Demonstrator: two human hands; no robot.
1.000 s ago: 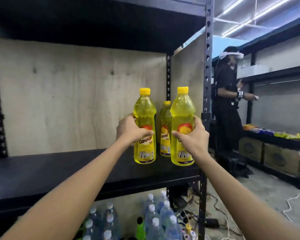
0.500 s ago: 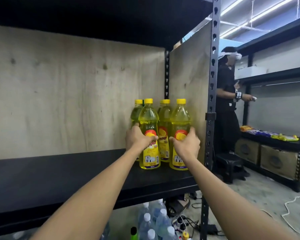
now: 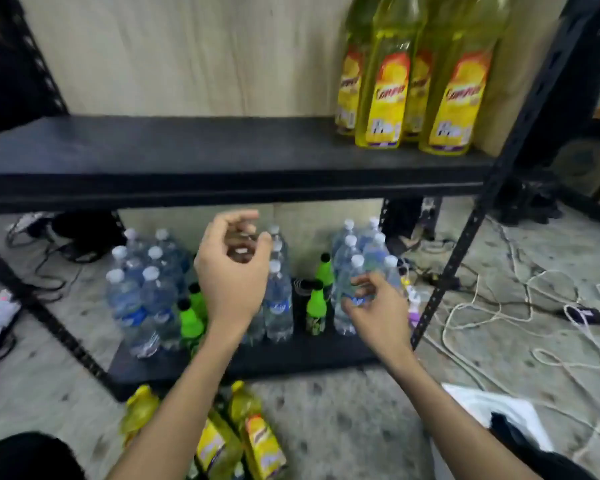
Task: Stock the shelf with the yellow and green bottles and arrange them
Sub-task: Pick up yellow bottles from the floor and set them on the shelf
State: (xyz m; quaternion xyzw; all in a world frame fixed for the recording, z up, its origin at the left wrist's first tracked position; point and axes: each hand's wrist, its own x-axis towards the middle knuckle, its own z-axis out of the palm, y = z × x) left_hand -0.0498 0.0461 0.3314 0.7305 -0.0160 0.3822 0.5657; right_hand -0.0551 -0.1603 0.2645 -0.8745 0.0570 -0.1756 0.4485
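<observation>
Four yellow bottles [image 3: 447, 91] stood upright in a tight two-by-two cluster at the upper right of the frame, on the right end of the black shelf [image 3: 187, 157]. They were clear yellow plastic with red-and-yellow labels. More yellow bottles on the floor [image 3: 257, 441] lay at the bottom centre. Green bottles [image 3: 316, 306] with black caps stood among the water bottles [image 3: 136, 299] on the lower shelf [image 3: 291, 355]. The left hand [image 3: 232, 271] and the right hand [image 3: 378, 306] hung mid-frame, fingers loosely curled, holding nothing.
</observation>
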